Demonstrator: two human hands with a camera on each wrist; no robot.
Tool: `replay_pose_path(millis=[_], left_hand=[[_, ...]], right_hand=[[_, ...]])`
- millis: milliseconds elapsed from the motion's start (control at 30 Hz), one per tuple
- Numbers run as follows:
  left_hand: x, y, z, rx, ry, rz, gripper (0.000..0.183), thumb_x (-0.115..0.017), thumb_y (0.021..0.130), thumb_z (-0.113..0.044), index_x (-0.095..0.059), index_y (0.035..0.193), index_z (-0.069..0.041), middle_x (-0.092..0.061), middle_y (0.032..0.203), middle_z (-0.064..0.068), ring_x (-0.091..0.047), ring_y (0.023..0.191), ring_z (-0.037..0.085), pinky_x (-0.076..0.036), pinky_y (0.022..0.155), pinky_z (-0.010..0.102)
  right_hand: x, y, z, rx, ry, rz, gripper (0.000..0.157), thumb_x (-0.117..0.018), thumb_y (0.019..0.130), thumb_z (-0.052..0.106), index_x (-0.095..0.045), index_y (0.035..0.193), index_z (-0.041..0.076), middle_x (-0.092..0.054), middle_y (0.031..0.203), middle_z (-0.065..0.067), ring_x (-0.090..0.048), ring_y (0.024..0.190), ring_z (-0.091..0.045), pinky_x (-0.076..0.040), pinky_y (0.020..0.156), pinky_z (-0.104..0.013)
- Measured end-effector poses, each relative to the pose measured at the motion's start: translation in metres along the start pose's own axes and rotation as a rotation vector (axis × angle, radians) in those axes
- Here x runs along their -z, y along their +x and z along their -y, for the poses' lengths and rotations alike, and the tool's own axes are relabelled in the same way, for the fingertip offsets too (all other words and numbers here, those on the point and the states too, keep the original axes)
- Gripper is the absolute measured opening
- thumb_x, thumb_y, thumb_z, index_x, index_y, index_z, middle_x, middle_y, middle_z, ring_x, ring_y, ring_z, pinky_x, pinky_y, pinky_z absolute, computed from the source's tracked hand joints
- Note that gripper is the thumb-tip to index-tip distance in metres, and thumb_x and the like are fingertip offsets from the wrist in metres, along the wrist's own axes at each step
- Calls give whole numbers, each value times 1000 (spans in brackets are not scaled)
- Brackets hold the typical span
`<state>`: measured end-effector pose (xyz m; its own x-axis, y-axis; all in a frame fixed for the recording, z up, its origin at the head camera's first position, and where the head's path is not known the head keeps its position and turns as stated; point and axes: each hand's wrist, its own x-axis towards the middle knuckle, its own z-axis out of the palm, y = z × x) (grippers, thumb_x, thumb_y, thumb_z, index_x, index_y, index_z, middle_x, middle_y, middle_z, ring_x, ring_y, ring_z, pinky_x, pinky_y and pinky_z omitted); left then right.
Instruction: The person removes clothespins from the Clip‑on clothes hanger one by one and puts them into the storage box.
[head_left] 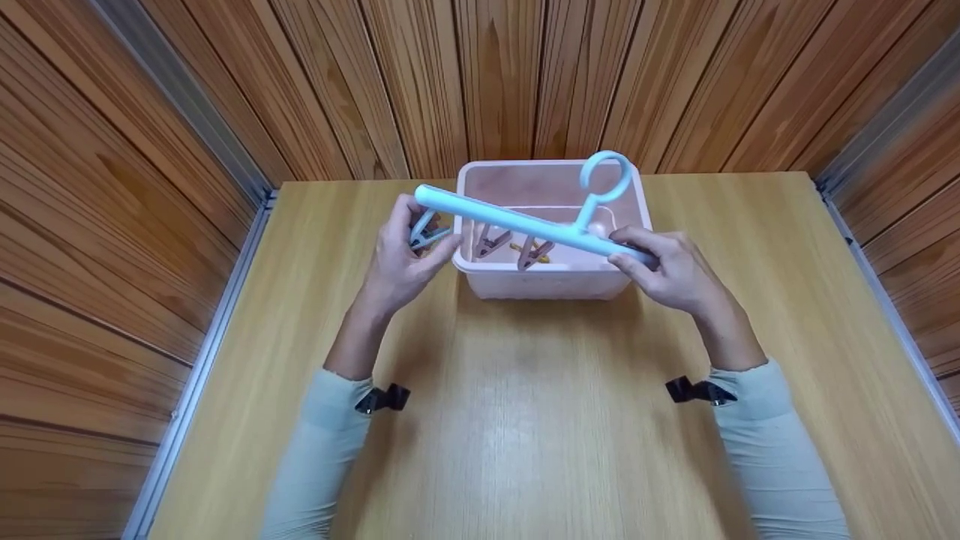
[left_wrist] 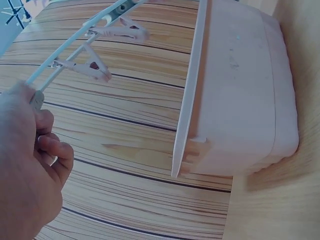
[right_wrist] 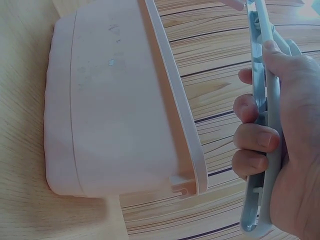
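Observation:
A light blue clip hanger (head_left: 510, 220) with a round hook (head_left: 626, 176) is held up slanting over a pink bin (head_left: 540, 285). My right hand (head_left: 667, 270) grips the hanger's right end, fingers wrapped round the bar in the right wrist view. At the other end, my left hand (head_left: 401, 251) pinches a blue clip (head_left: 427, 238) hanging under the bar, its fingertips partly hidden. Two pink clips hang from the bar between the hands; the left wrist view shows one pink clip (left_wrist: 90, 69) near the left hand and another pink clip (left_wrist: 122, 32) farther along.
The bin stands near the back edge of the wooden table (head_left: 510, 420), against the wood-plank wall (head_left: 495, 82). Small orange pieces (head_left: 541, 251) show inside the bin, behind the hanging clips. Metal rails (head_left: 202, 345) run along the table's sides.

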<state>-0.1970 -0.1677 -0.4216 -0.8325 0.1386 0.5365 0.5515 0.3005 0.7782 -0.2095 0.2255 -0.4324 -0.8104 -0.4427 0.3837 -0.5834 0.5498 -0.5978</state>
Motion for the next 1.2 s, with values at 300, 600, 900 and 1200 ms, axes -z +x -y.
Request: replay_pose_path(millis=[300,600,900,1200], left_hand=[[-1,-3,1,-8,28,-34,31,-77,103,1,-51,119,8,-52,96,8,-51,86,16,-44,77,23],[17,-1,1,89,-88,64,28,-77,103,3,-53,118,5,-53,98,2,-49,87,13,-43,77,22],[23,4,-3,163,-108,143,30,-76,103,3,-53,121,1,-52,103,1,-50,94,16,-46,81,22],[9,0,2,66,1,138,30,-75,105,-1,-48,118,1,-54,99,6,-50,84,15,-42,73,22]], right_hand=[[1,2,-1,51,-17,34,21,-76,101,1,-77,122,-1,-61,79,-1,-46,68,-4,-37,63,-18],[5,4,0,113,-103,46,21,-78,99,2,-76,120,1,-56,74,2,-42,65,-2,-35,60,-20],[9,1,-4,119,-133,4,23,-80,98,3,-76,120,2,-63,76,-3,-44,65,-4,-37,60,-20],[2,0,-11,118,-71,-68,20,-78,98,2,-75,117,0,-60,76,-4,-42,65,-3,-33,60,-18]])
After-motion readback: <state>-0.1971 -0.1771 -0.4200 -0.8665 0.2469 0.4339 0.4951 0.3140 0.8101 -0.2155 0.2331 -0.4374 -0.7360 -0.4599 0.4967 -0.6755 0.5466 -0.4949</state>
